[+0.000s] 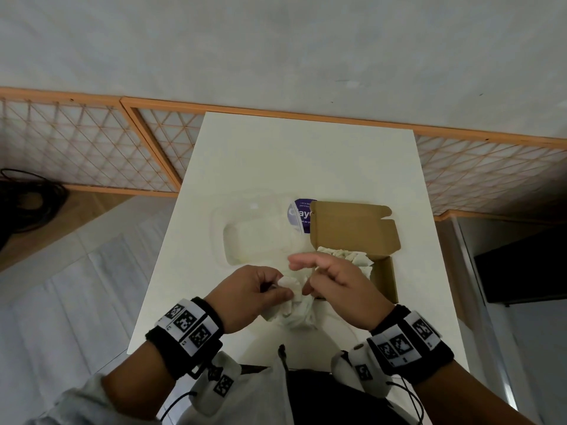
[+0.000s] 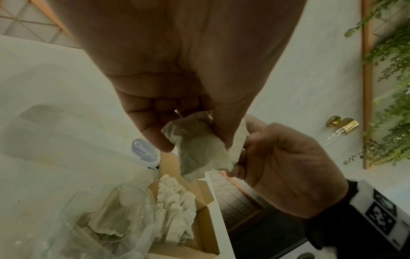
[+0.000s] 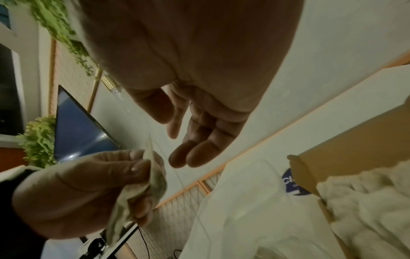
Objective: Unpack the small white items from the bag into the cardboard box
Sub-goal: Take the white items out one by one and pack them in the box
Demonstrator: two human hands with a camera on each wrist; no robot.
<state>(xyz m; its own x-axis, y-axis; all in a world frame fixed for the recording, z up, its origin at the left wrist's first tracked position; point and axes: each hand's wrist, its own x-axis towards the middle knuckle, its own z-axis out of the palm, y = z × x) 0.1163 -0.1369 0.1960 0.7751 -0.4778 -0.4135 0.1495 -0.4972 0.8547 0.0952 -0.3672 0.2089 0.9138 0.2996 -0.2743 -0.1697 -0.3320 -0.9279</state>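
Observation:
My left hand (image 1: 280,289) pinches a small white sachet (image 2: 199,154) between thumb and fingers, just above the table's near edge. My right hand (image 1: 302,277) hovers beside it with relaxed fingers that hold nothing; in the right wrist view its palm is bare. The brown cardboard box (image 1: 383,280) stands open at the right, lid (image 1: 352,231) tilted back, with several white sachets (image 1: 352,259) piled inside. A clear plastic bag (image 1: 254,237) with a purple label lies left of the box. Its crumpled mouth (image 2: 111,210) under my hands still holds white sachets.
Everything sits on a white table (image 1: 306,154). An orange-framed lattice fence (image 1: 76,142) runs behind it. A dark screen (image 1: 521,265) stands on the floor at the right, and black cables (image 1: 27,197) lie at the left.

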